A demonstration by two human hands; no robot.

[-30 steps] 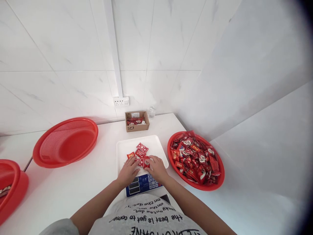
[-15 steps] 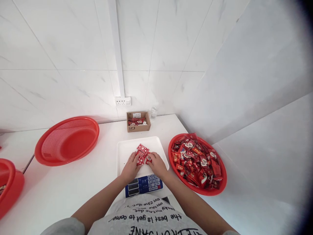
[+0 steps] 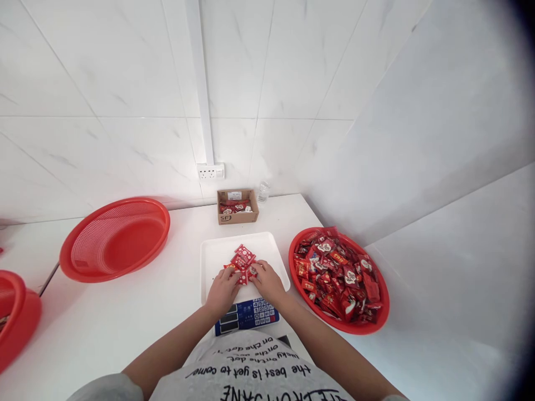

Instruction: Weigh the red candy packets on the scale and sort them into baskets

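Note:
Several small red candy packets (image 3: 243, 257) lie in a loose pile on the white tray (image 3: 213, 249) of a weighing scale. My left hand (image 3: 223, 289) rests at the pile's left side, its fingers bent over a packet. At the right side, my right hand (image 3: 267, 281) pinches a red packet between thumb and fingers. The fingers partly hide the packets they grip. Below my wrists shows the scale's blue keypad panel (image 3: 248, 314).
A red basket (image 3: 382, 312) heaped with red packets stands on the right. Behind the scale are a small cardboard box (image 3: 238, 219) holding packets and a clear cup (image 3: 263, 192). Red mesh baskets (image 3: 90, 250) sit on the left, on the white table (image 3: 137, 312).
My left hand has shifted slightly down and toward me, uncovering more of the pile, including an orange-red packet by its fingertips. My right hand has barely moved.

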